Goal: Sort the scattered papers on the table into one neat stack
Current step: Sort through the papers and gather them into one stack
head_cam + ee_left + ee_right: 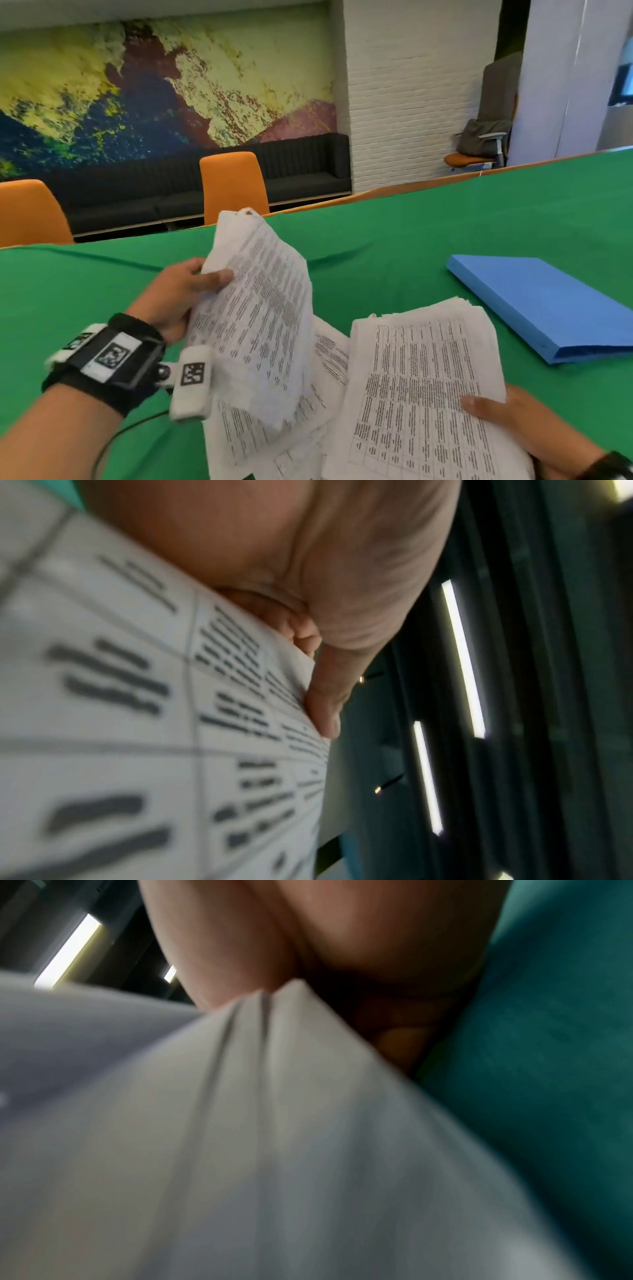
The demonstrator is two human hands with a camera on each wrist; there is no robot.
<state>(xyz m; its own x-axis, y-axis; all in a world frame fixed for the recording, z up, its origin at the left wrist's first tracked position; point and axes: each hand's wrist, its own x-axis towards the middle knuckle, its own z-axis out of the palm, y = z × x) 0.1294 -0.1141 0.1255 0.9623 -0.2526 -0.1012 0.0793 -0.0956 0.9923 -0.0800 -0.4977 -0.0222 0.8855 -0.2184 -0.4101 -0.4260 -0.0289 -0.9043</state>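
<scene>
My left hand (191,291) grips a bundle of printed sheets (260,308), lifted and tilted above the green table, thumb on the printed face. In the left wrist view the thumb (325,704) pinches the sheet's edge (171,723). My right hand (513,418) holds a thicker stack of printed tables (421,394), thumb on top, fingers hidden beneath. In the right wrist view that stack (274,1123) fills the frame, blurred, under my fingers (240,947). Several loose sheets (329,356) lie on the table below, between both bundles.
A closed blue folder (548,305) lies on the green tablecloth (411,233) to the right. Two orange chairs (233,185) stand at the table's far edge, with a dark sofa behind them. A cable (113,442) runs on the table under my left forearm.
</scene>
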